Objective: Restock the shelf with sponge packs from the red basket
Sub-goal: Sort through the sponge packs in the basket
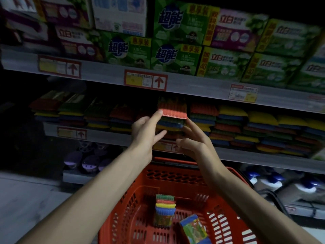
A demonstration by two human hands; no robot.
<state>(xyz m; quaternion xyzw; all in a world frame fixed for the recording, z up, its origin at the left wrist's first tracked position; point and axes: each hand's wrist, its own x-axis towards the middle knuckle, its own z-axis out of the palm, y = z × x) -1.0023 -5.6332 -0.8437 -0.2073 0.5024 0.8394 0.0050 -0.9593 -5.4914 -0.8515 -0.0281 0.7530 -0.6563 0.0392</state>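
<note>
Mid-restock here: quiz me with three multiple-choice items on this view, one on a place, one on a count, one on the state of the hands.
1. Where is the sponge pack at the hands?
A in the basket
B at the sponge shelf, under the green boxes
C on the floor

2. How many packs lie in the red basket?
A none
B two
C five

3. How are the fingers of the left hand and right hand?
A clenched
B stretched out against the pack
C hanging clear of it

Answers: 1 B, it tops a stack on that shelf. 2 B, an upright pack and a lying pack. 3 B, straight fingers meet its two ends.
</note>
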